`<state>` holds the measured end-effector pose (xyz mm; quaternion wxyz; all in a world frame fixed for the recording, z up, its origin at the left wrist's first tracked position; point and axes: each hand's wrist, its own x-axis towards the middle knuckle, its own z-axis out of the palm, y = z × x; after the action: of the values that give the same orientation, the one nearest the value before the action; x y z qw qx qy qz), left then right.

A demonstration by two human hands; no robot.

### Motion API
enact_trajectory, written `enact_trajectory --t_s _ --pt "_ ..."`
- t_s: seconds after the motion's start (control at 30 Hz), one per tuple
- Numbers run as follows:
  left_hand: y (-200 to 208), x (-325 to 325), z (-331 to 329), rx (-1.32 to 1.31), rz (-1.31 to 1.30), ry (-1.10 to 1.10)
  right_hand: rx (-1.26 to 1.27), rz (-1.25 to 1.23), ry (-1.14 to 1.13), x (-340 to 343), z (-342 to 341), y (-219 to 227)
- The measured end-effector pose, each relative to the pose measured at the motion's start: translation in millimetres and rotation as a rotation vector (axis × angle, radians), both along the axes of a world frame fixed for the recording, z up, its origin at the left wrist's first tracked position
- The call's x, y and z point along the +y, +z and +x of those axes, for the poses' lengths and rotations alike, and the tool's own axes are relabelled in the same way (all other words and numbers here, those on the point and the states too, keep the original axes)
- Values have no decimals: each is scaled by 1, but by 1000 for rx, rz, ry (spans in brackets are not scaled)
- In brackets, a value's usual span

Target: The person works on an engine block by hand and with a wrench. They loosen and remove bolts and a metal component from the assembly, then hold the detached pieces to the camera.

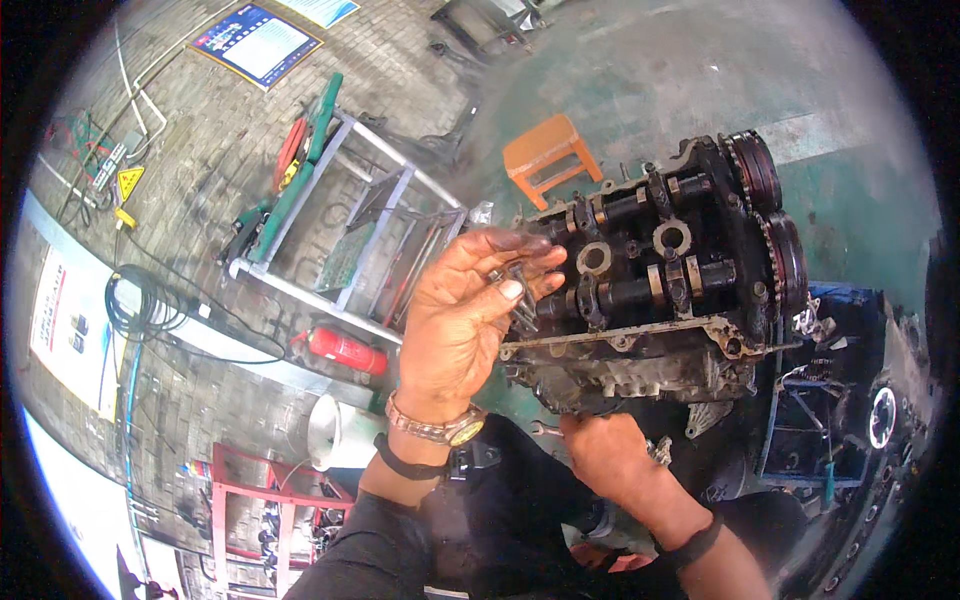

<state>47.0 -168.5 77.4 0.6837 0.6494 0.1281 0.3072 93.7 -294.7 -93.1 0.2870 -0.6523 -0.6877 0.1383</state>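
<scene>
My left hand (455,315) is raised at the left end of a dark, oily engine cylinder head (625,338). Its fingers close on several small metal bolts (526,312), pinched under the thumb. Lower down, in front of the engine, my right hand (612,455) is closed around a wrench; only the wrench's silvery end (545,428) shows beyond the fist, and the rest is hidden. Two camshafts (705,278) lie along the top of the head under bearing caps. Chain sprockets (787,265) stand at the engine's right end.
An orange stool (548,150) stands behind the engine. To the left are a metal rack (395,150), a red fire extinguisher (345,350), a white bucket (335,432) and a red frame (225,510). A blue metal cart (765,440) with parts is at the right.
</scene>
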Motion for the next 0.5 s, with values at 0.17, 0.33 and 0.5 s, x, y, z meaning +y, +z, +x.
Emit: enact_trajectory --t_s 0.17,0.33,0.5 --pt "-2 6 -2 -27 -3 -75 -3 68 -8 0 1 -1" --pt "-8 8 -12 -37 -116 -58 83 173 -112 0 4 14" --pt "-17 4 -25 24 -227 73 694 425 -313 -2 18 37"
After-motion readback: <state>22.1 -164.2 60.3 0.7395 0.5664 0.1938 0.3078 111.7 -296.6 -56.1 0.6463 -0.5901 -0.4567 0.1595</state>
